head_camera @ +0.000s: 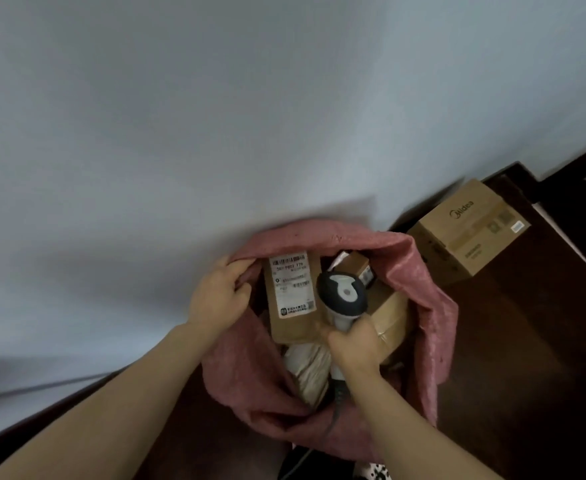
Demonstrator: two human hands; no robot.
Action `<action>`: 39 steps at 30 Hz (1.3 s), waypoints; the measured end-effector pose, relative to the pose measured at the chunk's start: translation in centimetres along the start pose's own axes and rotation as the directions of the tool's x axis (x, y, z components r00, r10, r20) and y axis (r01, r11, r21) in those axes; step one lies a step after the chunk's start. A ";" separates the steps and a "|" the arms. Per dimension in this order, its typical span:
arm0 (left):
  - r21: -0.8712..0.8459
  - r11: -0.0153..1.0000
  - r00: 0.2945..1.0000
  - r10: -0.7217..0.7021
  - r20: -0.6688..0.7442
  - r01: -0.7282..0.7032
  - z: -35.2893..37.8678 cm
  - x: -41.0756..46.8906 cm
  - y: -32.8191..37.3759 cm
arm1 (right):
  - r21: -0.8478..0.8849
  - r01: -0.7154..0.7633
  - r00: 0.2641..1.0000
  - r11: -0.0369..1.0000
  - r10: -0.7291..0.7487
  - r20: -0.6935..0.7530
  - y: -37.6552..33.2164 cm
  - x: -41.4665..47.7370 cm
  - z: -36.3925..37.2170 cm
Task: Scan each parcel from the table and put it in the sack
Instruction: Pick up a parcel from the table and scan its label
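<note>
Flat brown parcel (295,299) in the mouth of the pink sack (430,306), label up, between both hands. Fingers of the left hand (215,299) are curled round the sack's rim, just beside the parcel's left edge. Fingers of the right hand (353,344) are clamped on the scanner (341,292) handle, at the parcel's lower right corner. The label's barcode and print are blurred. The cardboard box (468,230) beside the sack reads "Midea".
</note>
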State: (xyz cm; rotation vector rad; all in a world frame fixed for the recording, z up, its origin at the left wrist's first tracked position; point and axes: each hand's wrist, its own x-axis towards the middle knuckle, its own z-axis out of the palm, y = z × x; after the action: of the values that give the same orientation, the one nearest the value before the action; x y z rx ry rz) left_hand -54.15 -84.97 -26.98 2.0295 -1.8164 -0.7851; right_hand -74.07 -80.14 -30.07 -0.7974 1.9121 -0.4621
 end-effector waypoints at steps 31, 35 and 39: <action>0.248 0.894 0.928 -0.350 -0.129 0.372 -9.7 -42.9 1.8 | 0.358 -0.005 0.851 0.934 -0.184 0.493 14.0 -34.4 -4.4; 0.194 0.832 0.850 -0.484 -0.205 0.520 -13.0 -52.5 -1.7 | 0.237 0.081 0.735 0.968 -0.218 0.642 15.6 -41.8 -0.9; 0.134 0.745 0.747 -0.608 -0.269 0.654 -16.5 -60.0 -5.9 | 0.210 0.097 0.604 0.973 -0.225 0.765 15.5 -49.0 2.7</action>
State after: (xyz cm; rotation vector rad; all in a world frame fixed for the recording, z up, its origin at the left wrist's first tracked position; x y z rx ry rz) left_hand -42.64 -27.44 -5.49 2.8159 -1.1099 -0.4981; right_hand -61.64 -34.66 -9.37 -0.8858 0.9613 -0.2773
